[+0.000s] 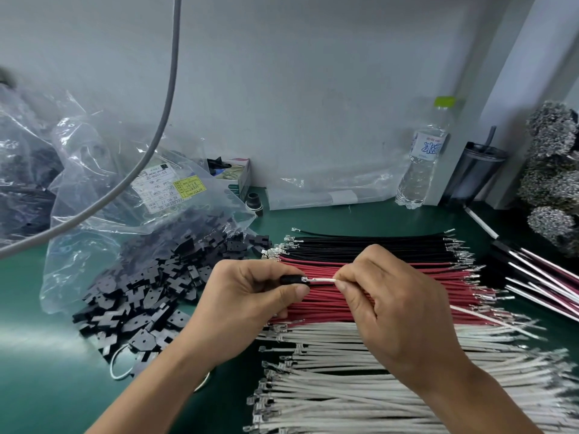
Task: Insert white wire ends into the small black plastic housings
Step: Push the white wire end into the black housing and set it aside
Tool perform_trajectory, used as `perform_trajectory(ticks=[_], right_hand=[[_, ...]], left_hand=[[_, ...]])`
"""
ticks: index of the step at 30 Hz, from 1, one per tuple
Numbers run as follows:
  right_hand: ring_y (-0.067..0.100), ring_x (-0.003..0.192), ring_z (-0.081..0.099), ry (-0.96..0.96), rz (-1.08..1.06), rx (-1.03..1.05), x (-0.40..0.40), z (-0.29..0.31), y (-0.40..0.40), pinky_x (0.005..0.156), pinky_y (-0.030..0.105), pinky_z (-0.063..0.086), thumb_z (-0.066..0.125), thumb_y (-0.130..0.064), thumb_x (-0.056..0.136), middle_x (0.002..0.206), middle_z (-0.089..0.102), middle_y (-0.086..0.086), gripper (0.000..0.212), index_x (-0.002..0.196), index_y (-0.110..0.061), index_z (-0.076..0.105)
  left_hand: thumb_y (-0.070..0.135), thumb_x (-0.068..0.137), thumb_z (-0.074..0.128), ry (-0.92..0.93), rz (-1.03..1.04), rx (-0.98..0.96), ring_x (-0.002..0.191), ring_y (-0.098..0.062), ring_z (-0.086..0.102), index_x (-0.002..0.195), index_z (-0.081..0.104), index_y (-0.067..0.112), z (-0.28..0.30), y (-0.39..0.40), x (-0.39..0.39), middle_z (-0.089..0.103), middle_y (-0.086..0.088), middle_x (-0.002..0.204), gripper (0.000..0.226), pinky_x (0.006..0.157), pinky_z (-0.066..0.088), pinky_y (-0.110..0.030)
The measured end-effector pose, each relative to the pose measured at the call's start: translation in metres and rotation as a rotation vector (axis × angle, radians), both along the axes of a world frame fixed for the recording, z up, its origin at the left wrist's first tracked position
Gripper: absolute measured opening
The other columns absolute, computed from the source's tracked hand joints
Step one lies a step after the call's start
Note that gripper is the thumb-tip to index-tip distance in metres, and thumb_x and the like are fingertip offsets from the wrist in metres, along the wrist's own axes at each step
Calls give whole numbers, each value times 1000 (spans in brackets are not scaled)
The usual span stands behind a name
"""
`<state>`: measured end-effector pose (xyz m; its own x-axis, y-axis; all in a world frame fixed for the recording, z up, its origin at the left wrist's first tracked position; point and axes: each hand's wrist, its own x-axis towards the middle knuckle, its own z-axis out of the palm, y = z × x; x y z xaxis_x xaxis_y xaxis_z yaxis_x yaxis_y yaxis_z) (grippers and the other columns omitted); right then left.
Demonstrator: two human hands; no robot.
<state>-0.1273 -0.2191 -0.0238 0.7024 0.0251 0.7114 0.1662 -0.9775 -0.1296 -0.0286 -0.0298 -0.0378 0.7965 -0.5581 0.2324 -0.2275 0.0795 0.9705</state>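
Head view: left hand (250, 296) pinches a small black housing (289, 280) betw. thumb & fingers; right hand (394, 305) pinches a white wire (322, 280) just beside it, metal tip at the housing's mouth; can't tell if it's in. Both are held over the red wires (407, 277) on the green worktop (31, 371). Black wires (369, 245) lie behind the red, white wires (360, 386) in front, nearest the person. Left of the wires, a heap of black housings (141, 296) spills from a clear plastic bag (103, 183) w/ labels. Water bottle (423, 161) & dark tumbler (473, 173) stand by the wall at back right.
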Motion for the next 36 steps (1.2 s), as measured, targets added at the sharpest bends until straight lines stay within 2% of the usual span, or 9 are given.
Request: perform_trajectory(ticks=[4,8,12,18,20,23,27,32,36], right_hand=[[7,65,53,-16,-31,-42,0,5,-1,52,17,36,62,-22,93,82,59,-10,12,84,-21,70],[6,65,52,7,25,21,0,1,3,50,23,43,62,-22,94,82,57,-12,12,85,-22,69],[7,73,58,53,140,274,1,-2,-3,58,28,48,62,-27,95,84,56,-17,12,86,-24,69],[4,68,51,28,97,101,2,-3,-3,53,23,45,60,-28,97,86,55,-13,15,88,-21,69],[7,67,52,13,81,39,3,-5,-2,51,25,46,61,-24,97,85,56,-10,13,88,-19,69],[11,67,54,-5,50,-1,4,-7,-1,50,28,48,61,-22,97,84,56,-7,14,88,-16,70],[8,73,58,24,113,243,5,-11,0,59,28,51,59,-28,97,87,58,-11,16,88,-19,71],[14,69,55,-9,46,-42,5,-11,-2,52,32,49,61,-21,99,85,56,-5,15,88,-15,69],[11,70,55,-28,84,36,8,-14,2,55,29,50,59,-24,100,86,57,-7,16,91,-16,70]], left_hand=[[21,74,84,-16,-2,-4,67,-17,69,91,84,21,-2,-1,2,78,-11,82,17,61,58,-24],[23,74,84,-44,30,12,66,-34,67,91,84,23,-4,2,3,77,-15,82,18,66,60,-40],[22,72,89,59,-33,-38,62,-24,63,93,84,16,-3,4,6,75,-24,82,22,61,58,-29],[28,75,85,-27,-46,36,62,-24,63,94,83,19,-5,5,6,76,-17,81,21,61,57,-31],[29,77,84,-113,-2,84,63,-33,65,93,83,24,-5,4,6,76,-12,81,16,59,58,-38],[33,83,83,-264,58,180,64,-29,67,91,82,32,-7,3,3,76,-4,78,8,59,59,-45],[29,77,84,-114,29,67,63,-35,67,91,83,28,-4,4,3,77,-13,79,14,63,59,-48],[25,84,82,-250,50,230,63,-30,66,86,81,31,-7,2,2,75,-3,74,7,58,56,-49],[30,80,82,-204,43,153,61,-34,64,88,82,29,-5,1,1,74,-8,71,8,55,54,-49]])
